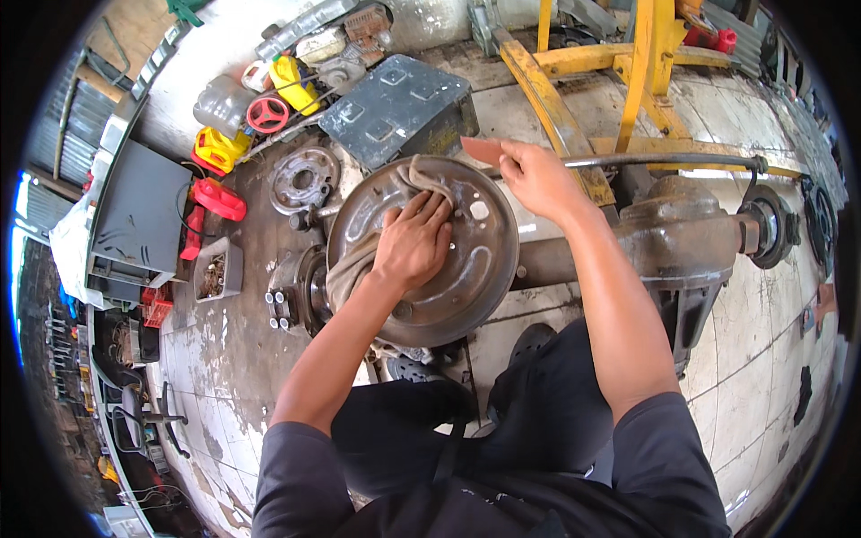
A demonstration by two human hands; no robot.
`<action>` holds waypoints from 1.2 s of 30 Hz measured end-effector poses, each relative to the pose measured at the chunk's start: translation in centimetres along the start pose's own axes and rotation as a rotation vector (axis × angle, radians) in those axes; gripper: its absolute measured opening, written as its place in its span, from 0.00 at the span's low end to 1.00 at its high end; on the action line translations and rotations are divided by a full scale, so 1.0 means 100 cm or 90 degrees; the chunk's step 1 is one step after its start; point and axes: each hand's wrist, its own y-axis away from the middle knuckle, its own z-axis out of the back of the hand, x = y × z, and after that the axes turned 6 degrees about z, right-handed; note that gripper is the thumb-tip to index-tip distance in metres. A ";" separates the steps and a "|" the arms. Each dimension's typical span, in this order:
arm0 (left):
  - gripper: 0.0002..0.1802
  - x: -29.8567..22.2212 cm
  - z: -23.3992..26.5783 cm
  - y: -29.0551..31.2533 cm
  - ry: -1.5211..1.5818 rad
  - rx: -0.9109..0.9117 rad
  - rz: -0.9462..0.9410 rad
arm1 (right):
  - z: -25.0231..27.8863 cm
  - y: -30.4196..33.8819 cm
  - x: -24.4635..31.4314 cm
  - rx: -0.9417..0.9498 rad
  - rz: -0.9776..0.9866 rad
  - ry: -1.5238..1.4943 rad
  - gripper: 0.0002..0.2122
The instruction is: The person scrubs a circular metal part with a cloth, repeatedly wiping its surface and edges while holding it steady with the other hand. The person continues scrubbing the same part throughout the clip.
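A round, brown metal brake backing plate (480, 278) is in front of me, fixed at the end of an axle housing (547, 263). My left hand (414, 240) presses on its face, with a grey-brown rag (352, 269) bunched under the palm and fingers. The rag shows above and below the hand. Over the plate's upper right edge, my right hand (541, 179) pinches a folded reddish-brown sheet of sandpaper (482, 150) between thumb and fingers. The sandpaper's free end points left, apart from the plate.
A dark toolbox (399, 99) stands behind the plate, with a yellow steel frame (560, 112) to its right. Left of the plate are a metal disc (305, 179), a bin of small parts (220, 271) and a red container (220, 199). A long rod (664, 160) crosses behind the axle.
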 end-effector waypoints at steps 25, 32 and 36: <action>0.42 0.011 0.010 -0.022 -0.060 0.149 -0.116 | 0.010 0.005 -0.014 -0.022 -0.034 0.057 0.17; 0.44 0.012 0.009 -0.013 0.013 0.152 -0.059 | 0.003 0.004 -0.007 -0.004 -0.045 0.051 0.17; 0.42 0.010 0.006 -0.009 -0.038 0.136 -0.056 | 0.012 0.008 -0.008 -0.014 -0.018 0.057 0.16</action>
